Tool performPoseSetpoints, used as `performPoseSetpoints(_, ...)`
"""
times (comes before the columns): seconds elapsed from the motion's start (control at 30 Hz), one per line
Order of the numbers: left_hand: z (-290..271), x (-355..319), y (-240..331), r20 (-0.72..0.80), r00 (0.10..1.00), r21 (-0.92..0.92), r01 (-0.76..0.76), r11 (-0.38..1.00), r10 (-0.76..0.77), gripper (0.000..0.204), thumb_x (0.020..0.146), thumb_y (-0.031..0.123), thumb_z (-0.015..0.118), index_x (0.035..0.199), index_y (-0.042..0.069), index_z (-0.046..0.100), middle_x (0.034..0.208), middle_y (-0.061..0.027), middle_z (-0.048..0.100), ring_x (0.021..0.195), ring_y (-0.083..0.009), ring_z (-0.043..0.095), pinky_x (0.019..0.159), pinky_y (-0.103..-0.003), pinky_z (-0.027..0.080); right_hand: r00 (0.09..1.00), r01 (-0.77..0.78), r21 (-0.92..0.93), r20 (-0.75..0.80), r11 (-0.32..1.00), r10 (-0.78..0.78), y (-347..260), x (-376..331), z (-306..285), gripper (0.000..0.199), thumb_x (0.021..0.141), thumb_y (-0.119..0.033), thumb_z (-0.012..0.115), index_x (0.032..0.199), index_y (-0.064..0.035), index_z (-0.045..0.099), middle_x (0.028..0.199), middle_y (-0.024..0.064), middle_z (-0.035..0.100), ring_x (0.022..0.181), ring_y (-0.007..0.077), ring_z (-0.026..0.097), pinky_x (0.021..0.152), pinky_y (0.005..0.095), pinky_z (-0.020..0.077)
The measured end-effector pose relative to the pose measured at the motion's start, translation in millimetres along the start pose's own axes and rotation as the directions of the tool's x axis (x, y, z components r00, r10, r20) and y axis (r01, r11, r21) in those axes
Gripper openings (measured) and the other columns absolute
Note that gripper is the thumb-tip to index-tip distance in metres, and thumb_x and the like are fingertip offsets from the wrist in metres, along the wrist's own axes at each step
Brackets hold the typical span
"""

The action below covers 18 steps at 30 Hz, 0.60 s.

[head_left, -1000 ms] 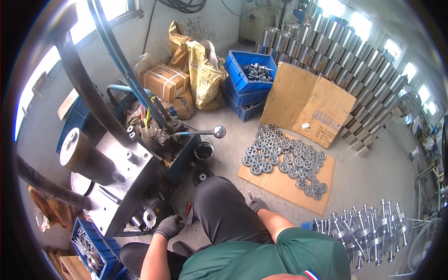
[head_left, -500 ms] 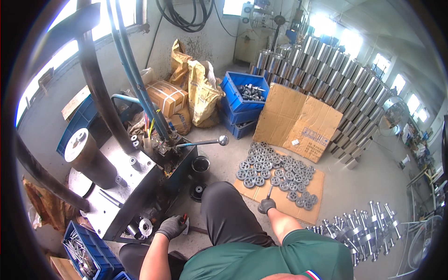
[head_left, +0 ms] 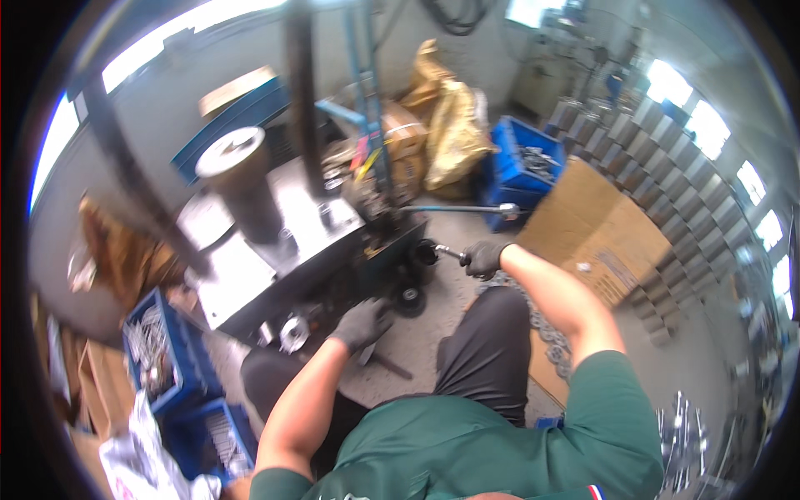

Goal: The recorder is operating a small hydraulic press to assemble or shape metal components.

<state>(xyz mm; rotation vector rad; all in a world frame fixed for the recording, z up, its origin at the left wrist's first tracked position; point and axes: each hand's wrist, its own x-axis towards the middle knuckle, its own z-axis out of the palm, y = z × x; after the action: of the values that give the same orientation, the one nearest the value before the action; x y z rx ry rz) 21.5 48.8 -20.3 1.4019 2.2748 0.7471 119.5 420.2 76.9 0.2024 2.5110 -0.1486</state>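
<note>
Near pot's rim [head_left: 421, 255], right hand [head_left: 483, 260]

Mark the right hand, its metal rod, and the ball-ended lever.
Right hand [head_left: 485, 260], head view: middle of glove.
Metal rod [head_left: 451, 252], head view: exposed silver length.
Ball-ended lever [head_left: 472, 209], head view: shaft.

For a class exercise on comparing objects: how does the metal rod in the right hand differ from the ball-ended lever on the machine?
The metal rod is gripped by the right hand; neither hand touches the lever.
The rod shows only a short piece beyond the glove, while the lever shows a longer stretch, reaching out from the machine.
Both are slim and look metallic.
</note>
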Motion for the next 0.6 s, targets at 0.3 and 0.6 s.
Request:
performPoseSetpoints(0.3, -15, -7, 34, -0.485, 0.816, -0.809, -0.283, 0.515, -0.314, 0.046, 0.103, 0.039, 0.069, 0.13, 0.003, 0.059, 0.121, -0.0124, 0.065, 0.112, -0.0247, 0.065, 0.101, -0.04, 0.053, 0.819, 0.454, 0.8, -0.203, 0.391, -0.537, -153, 22, -80, 0.04, 0.096, -0.021, 0.076, 0.131, -0.0037, 0.068, 0.116, 0.006, 0.073, 0.103, 0.0175, 0.07, 0.093, 0.0333, 0.0571)
performPoseSetpoints(0.6, -19, -29, 11, -0.181, 0.864, -0.982, -0.18, 0.048, -0.47, 0.033, 0.106, 0.035, 0.064, 0.107, 0.003, 0.061, 0.099, -0.0129, 0.07, 0.089, -0.0216, 0.072, 0.083, -0.036, 0.06, 0.394, 0.676, 0.061, -0.872, 0.734, -0.291, -181, 147, -67, 0.037, 0.086, -0.018, 0.074, 0.121, -0.0064, 0.07, 0.117, 0.0181, 0.068, 0.108, 0.0406, 0.066, 0.095, 0.0479, 0.0547)
